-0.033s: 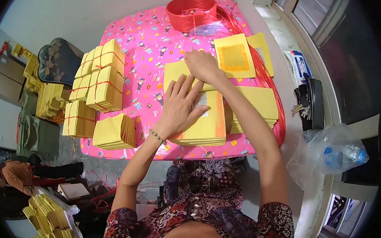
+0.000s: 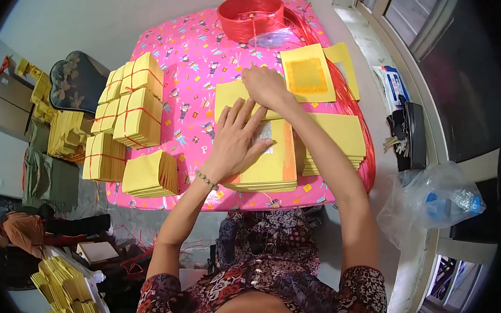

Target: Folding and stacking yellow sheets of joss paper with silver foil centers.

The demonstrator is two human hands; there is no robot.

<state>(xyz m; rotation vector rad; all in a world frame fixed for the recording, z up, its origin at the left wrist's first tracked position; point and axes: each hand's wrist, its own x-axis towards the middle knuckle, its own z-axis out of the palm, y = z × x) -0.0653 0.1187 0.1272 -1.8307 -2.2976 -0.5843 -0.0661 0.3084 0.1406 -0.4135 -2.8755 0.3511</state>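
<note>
My left hand (image 2: pixel 237 135) lies flat with fingers spread on a stack of yellow paper sheets (image 2: pixel 272 170). The top sheet has an orange band along its right side and a silver patch (image 2: pixel 263 135) partly under my fingers. My right hand (image 2: pixel 263 87) is closed in a fist, resting on a yellow paper flap (image 2: pixel 225 95) at the far end of the stack. The fist's underside is hidden, so I cannot tell whether it holds anything. Right of the stack sits another pile of yellow paper (image 2: pixel 335 136); my right forearm passes over its near left part.
Yellow bundles tied with red string (image 2: pixel 133 106) and a loose pile (image 2: pixel 149 173) stand at the left. A red coil of strapping (image 2: pixel 250 19) is at the back, its strands running down the right side. An orange-marked sheet (image 2: pixel 307 74) lies far right, plastic bag (image 2: pixel 431 202) beyond the table.
</note>
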